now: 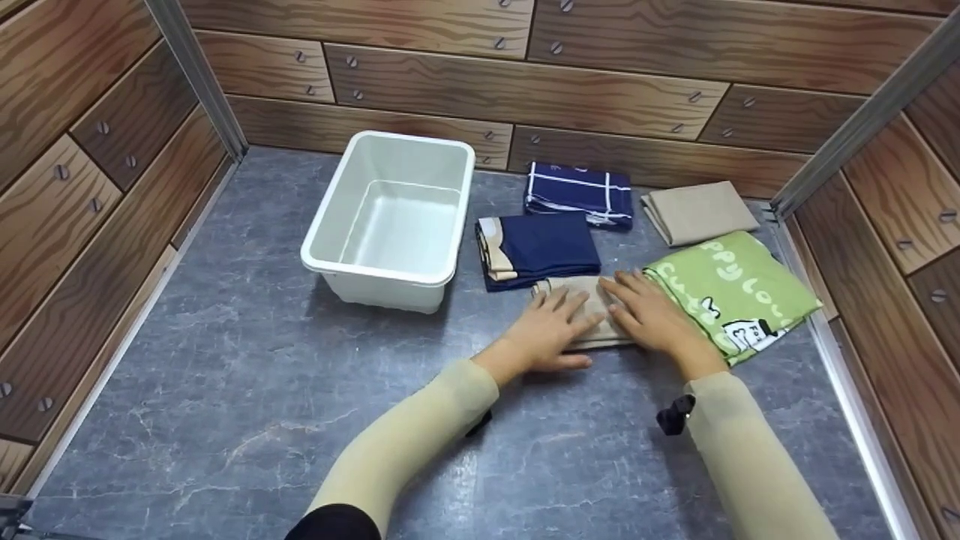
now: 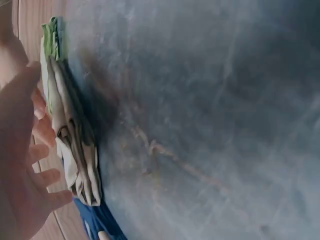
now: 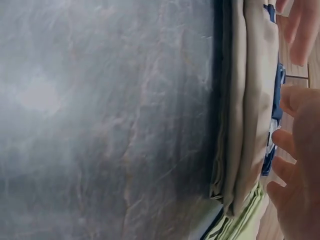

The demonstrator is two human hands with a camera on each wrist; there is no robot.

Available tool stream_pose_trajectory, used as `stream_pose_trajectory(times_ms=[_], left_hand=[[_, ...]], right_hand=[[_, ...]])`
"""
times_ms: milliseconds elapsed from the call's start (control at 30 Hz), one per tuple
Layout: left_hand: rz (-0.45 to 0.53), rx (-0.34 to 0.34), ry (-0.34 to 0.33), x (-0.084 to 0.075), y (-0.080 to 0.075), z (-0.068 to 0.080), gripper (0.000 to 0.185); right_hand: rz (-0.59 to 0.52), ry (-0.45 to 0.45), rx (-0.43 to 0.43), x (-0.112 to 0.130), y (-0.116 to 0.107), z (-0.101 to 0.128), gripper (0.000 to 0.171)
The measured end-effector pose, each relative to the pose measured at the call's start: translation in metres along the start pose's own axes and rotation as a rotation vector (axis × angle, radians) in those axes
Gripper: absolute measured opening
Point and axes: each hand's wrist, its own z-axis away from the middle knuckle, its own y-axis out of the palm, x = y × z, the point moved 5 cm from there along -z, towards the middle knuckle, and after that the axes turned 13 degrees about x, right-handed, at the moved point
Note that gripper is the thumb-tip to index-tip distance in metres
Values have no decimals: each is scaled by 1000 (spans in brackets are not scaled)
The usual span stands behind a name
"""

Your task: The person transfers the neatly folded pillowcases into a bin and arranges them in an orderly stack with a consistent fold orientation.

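Both hands flat on a folded beige cloth (image 1: 592, 315) near the middle of the grey desk (image 1: 225, 390), fingers straight and spread, not pinching anything. Left hand (image 1: 546, 330) over the near-left part, right hand (image 1: 654, 315) over the right edge, just touching the green printed cloth (image 1: 739, 289) next to it. Looks like pressing and smoothing the fold, judging by the flat palms. From the left wrist view, folded beige cloth (image 2: 75, 150) shows several stacked layers with a slightly loose, puffy end, so probably worth pushing outward from the centre to squeeze air out and square up the edges. Right wrist view shows the layers (image 3: 245, 110) lined up fairly neatly along the long side, fingers (image 3: 295, 30) hovering just above. Best to keep pressure even so the top layer doesn't slide off the lower ones, and watch that the right hand doesn't drag the green one along. Dark blue cloth (image 1: 540, 247) sits just behind, touching or nearly so, with a blue checked cloth (image 1: 579, 193) and a tan folded cloth (image 1: 697, 211) further back. White plastic bin (image 1: 330, 225) off to the left, nothing visible inside.
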Motion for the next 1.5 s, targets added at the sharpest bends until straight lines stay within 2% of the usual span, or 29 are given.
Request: stream_pose_trajectory(times_ms=[167, 333, 633, 833, 1000, 1233, 1500], left_hand=[[-7, 33, -1, 0, 12, -1, 67], [-13, 39, 2, 1, 14, -3, 62], [-22, 6, 6, 6, 12, -3, 54], [-19, -36, 8, 15, 11, 0, 49], [-16, -27, 2, 17, 10, 4, 49], [-50, -38, 12, 9, 9, 7, 40], [-42, -73, 26, 15, 12, 8, 37]], right_hand=[[4, -11, 11, -4, 6, 1, 51], [6, 6, 14, -7, 8, 2, 53], [11, 27, 20, -6, 11, -1, 55], [68, 63, 21, 1, 9, 2, 60], [116, 74, -2, 3, 7, 5, 68], [58, 36, 7, 2, 12, 8, 69], [76, 78, 16, 9, 12, 15, 69]])
